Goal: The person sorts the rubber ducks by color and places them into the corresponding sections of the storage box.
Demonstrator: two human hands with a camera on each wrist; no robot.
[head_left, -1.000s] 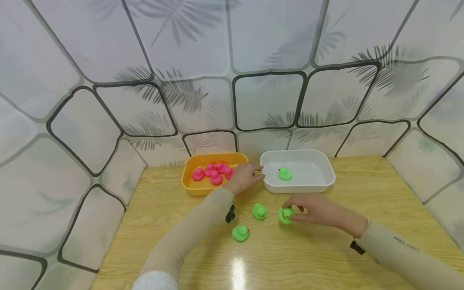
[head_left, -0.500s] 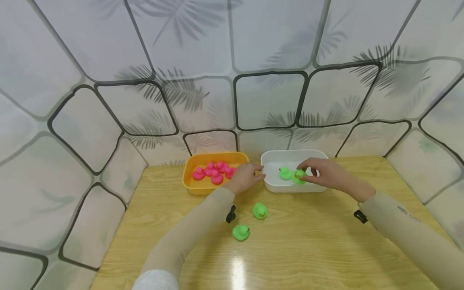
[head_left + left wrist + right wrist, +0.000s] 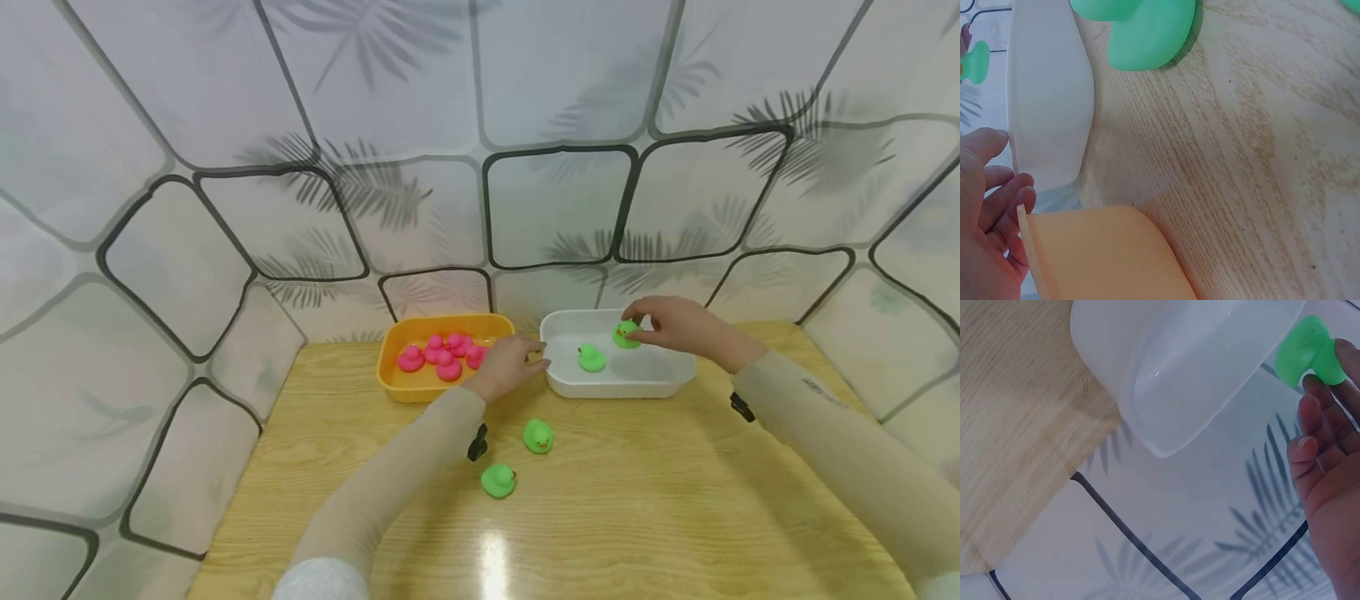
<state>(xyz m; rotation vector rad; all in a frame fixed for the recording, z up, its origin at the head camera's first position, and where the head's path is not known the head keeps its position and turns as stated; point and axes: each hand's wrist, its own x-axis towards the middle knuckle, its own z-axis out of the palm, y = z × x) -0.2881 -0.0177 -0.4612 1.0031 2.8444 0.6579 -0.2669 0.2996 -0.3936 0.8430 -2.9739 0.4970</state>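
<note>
My right hand (image 3: 671, 323) pinches a green rubber duck (image 3: 625, 335) by thumb and fingertips, over the back part of the white tub (image 3: 652, 387). In the right wrist view the held duck (image 3: 1305, 353) appears beyond the tub's rim. Another green duck (image 3: 592, 358) sits inside the tub, left of the middle. My left hand (image 3: 504, 368) reaches across the right end of the orange tub (image 3: 390, 392), its relaxed fingertips at the white tub's left rim. In the left wrist view its thumb and fingers meet that rim apart from each other.
Several pink ducks (image 3: 448, 367) lie in the orange tub, partly hidden by my left hand. Two green ducks stand on the wooden table (image 3: 637, 500) in front: one nearer the tubs (image 3: 537, 436), one closer to me (image 3: 498, 481). A patterned wall (image 3: 555, 208) rises behind.
My right hand has lifted the green duck off the table, carried it into the white tub's area, then moved it farther back. My left hand has stayed at the rim.
</note>
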